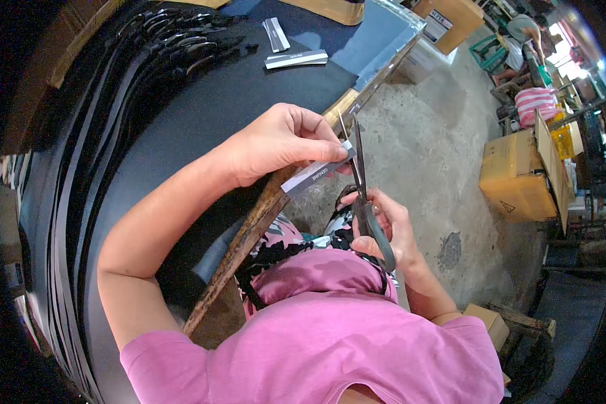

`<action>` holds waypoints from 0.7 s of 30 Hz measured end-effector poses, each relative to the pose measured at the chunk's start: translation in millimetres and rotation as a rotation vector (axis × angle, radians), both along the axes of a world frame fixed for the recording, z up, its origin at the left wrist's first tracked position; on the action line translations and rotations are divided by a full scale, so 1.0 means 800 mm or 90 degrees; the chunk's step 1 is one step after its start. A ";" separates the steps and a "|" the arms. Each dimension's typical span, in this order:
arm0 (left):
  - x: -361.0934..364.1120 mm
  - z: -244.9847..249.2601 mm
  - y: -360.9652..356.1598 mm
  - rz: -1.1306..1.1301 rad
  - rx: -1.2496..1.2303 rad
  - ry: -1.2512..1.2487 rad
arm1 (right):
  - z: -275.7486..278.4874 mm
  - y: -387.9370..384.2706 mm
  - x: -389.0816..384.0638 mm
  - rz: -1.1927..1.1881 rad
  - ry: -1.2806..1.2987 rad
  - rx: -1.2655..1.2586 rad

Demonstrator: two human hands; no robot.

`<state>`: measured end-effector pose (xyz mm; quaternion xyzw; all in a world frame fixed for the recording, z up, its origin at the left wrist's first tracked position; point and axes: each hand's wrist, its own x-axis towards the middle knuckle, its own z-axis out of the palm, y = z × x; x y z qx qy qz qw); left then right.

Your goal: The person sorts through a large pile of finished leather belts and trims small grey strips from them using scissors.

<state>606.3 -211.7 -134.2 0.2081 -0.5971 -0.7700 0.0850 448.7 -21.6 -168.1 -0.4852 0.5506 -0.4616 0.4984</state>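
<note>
My left hand (291, 140) pinches a grey and white label strip (314, 176) printed "GENUINE" between thumb and fingers, just off the table's edge. In my right hand (392, 225) is a pair of scissors (361, 182), its dark handles gripped and its blades pointing away from me, slightly apart. The blades stand right at the strip's far end, beside my left thumb. On the dark table (202, 121), beyond my left hand, lie a small stack of similar labels (296, 59) and another small bunch of labels (275, 35).
Long black straps (124, 74) lie bundled along the table's left side. A worn wooden edge (239, 259) runs along the table near my lap. Cardboard boxes (518, 178) stand on the concrete floor (424, 135) to the right. Another person (524, 37) is bent over far back right.
</note>
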 end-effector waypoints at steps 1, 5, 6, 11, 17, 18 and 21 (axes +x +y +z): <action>0.000 -0.002 -0.001 -0.003 -0.015 -0.017 | 0.000 0.001 0.000 0.006 0.010 0.001; 0.001 -0.001 -0.004 -0.020 -0.016 -0.012 | -0.001 0.000 -0.001 0.010 0.005 0.009; 0.001 -0.001 -0.006 -0.026 -0.022 -0.023 | -0.001 0.000 -0.002 0.015 0.005 0.010; 0.002 0.000 -0.005 -0.039 -0.014 -0.030 | -0.001 -0.001 -0.002 0.020 0.006 0.011; 0.004 -0.002 -0.005 -0.038 -0.026 -0.034 | -0.001 -0.001 -0.002 0.017 0.035 0.001; 0.003 -0.002 -0.004 -0.039 -0.020 -0.027 | -0.002 -0.001 -0.002 0.015 0.027 -0.003; 0.003 -0.002 -0.003 -0.040 -0.011 -0.018 | -0.002 -0.001 -0.002 0.014 0.021 -0.005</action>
